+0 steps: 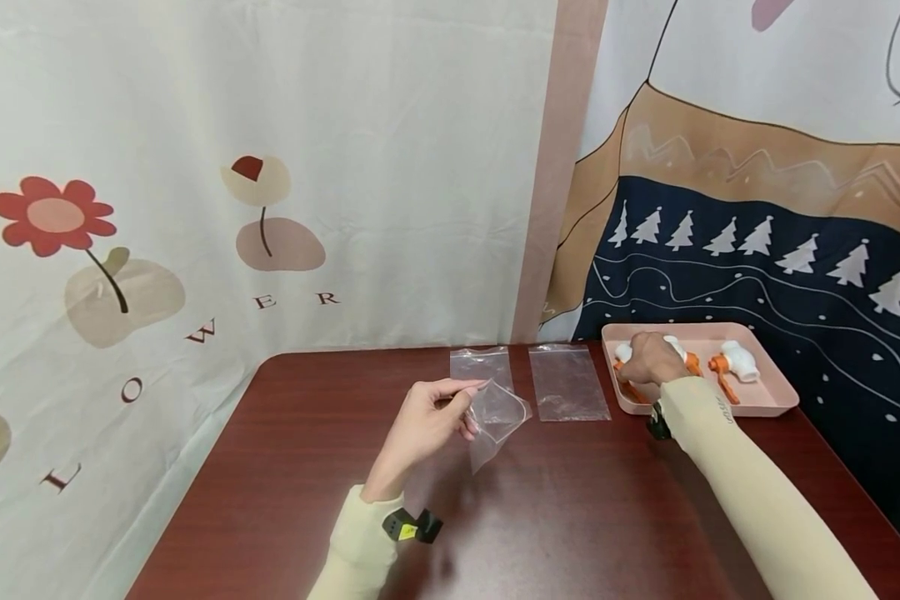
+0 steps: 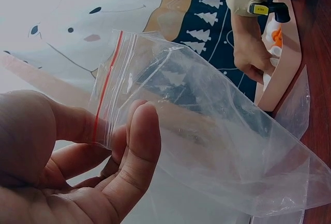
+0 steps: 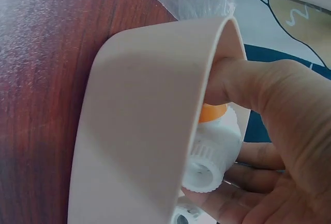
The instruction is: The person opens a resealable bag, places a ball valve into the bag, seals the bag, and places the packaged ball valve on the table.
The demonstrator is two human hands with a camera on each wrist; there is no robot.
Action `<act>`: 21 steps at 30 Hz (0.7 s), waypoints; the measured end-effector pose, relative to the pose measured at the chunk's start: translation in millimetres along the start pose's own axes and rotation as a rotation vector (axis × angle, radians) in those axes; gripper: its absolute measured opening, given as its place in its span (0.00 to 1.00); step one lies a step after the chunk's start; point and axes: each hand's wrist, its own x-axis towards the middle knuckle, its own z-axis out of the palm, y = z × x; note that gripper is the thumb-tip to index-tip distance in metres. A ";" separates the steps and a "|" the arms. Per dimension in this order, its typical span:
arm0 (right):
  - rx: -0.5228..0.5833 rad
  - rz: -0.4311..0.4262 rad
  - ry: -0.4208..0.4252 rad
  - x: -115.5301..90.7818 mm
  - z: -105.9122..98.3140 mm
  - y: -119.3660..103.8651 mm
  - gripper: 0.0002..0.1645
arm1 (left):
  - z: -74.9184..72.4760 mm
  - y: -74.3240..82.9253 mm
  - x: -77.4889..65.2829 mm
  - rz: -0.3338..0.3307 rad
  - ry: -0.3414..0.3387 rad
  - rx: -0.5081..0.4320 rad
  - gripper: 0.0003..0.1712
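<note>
Head view is showing two printed cloths enclosing the room: a pale cloth (image 1: 390, 125) with flowers and letters at left, and a tree cloth (image 1: 720, 287) hanging at right. Below them a reddish-brown desk (image 1: 270, 467) is spreading out, its surface shining softly in front. A pink tray (image 1: 774, 392) is sitting at the desk's back right, and two flat bags (image 1: 570, 387) are lying beside it.

Left hand (image 1: 427, 421) is holding a third bag (image 2: 217, 136) above the desk, its grip narrow, thumb and fingers pinching near the zip (image 2: 129, 71); whether the mouth is parted I cannot tell. Right hand (image 1: 654, 358) is resting inside the tray's left end, its grip holding a white-and-orange valve (image 3: 227, 136); other valves (image 1: 741, 360) are lying there too. The step in hand seems to be picking up this valve; the next move is probably calling for a firm hold and a lift clear of the tray's rim. Smallest, a red line (image 2: 107, 84) is running along the zip
</note>
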 end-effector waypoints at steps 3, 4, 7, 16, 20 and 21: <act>-0.039 -0.024 0.042 -0.8 0.5 -1.0 0.14 | 0.3 0.2 0.1 0.000 -0.006 -0.007 0.16; -0.045 -0.030 0.056 -1.6 0.7 -1.0 0.18 | 0.4 0.3 0.0 0.002 -0.008 -0.008 0.15; -0.058 -0.051 0.088 -5.5 0.9 -0.2 0.35 | 0.6 -0.1 0.2 0.007 -0.018 -0.011 0.16; 0.018 -0.055 0.161 -18.2 -0.2 2.8 0.52 | 0.0 -0.7 1.3 -0.006 -0.029 -0.001 0.16; 0.059 -0.074 0.237 -24.6 -0.5 2.5 0.50 | -1.1 0.1 0.7 -0.011 -0.038 0.000 0.17; 0.065 -0.083 0.256 -26.9 -0.6 2.2 0.50 | -1.2 0.1 0.6 -0.011 -0.040 0.001 0.17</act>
